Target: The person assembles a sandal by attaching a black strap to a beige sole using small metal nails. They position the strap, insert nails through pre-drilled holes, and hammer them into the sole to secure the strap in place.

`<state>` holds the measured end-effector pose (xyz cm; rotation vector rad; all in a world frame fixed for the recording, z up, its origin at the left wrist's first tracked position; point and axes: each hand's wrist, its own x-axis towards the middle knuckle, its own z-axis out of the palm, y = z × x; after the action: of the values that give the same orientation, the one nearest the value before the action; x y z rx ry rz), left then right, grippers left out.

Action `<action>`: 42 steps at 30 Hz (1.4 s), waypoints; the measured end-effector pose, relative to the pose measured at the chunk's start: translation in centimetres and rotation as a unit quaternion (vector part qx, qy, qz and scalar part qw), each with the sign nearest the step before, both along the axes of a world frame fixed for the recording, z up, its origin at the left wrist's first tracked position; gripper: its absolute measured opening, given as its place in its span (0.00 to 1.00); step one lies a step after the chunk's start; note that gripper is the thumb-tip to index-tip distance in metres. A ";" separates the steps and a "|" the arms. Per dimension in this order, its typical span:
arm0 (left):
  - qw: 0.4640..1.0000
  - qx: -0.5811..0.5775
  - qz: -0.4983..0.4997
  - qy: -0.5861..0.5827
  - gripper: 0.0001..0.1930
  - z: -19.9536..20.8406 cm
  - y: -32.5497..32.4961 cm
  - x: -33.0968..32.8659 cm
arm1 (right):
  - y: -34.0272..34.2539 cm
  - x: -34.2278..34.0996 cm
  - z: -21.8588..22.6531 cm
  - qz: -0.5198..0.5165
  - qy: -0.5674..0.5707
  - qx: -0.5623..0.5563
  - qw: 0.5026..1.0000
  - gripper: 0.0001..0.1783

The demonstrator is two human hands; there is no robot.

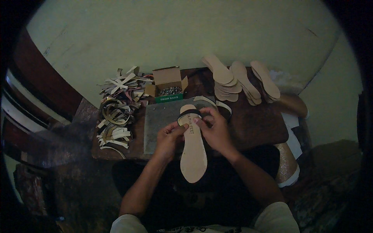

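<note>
Between both hands I hold a tan shoe insole, its wide end toward me and its narrower end pointing away. A dark strap crosses over the far end of it. My left hand is closed on the insole's left edge, thumb on top near the strap. On the opposite edge, my right hand grips close to the strap, its thumb lying on the upper face. The fingers beneath the insole are hidden. Just beyond my right hand lie a pale strap and a dark-edged strap.
A grey slab lies on the brown wooden table. Behind it stands an open green box of small metal nails. Loose strap pieces are heaped at left. Several insoles are stacked at the back right, near the wall.
</note>
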<state>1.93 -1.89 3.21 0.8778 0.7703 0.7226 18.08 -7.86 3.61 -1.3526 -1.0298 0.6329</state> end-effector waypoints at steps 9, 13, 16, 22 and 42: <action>1.000 0.003 -0.009 0.001 0.10 -0.3 0.6 -0.5 | 0.6 1.3 0.0 0.084 0.119 -0.077 0.986 0.17; 1.000 -0.014 -0.017 -0.016 0.10 -0.1 0.6 -0.4 | 0.3 2.1 0.8 0.106 0.253 -0.131 0.953 0.14; 0.999 -0.021 -0.011 -0.025 0.09 0.5 0.3 -0.1 | 0.4 2.5 0.3 0.118 0.278 -0.150 0.941 0.12; 0.998 -0.053 -0.012 -0.036 0.07 -0.3 0.2 -0.4 | 0.1 1.9 -0.1 0.128 0.287 -0.164 0.935 0.10; 0.959 0.222 -0.007 0.174 0.10 -0.5 -0.6 0.4 | 0.0 1.7 1.1 0.075 -0.128 0.000 0.989 0.24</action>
<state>2.32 -2.45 2.72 1.4449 0.9278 0.7521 19.79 -7.82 4.68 -1.3897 -1.3486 0.5778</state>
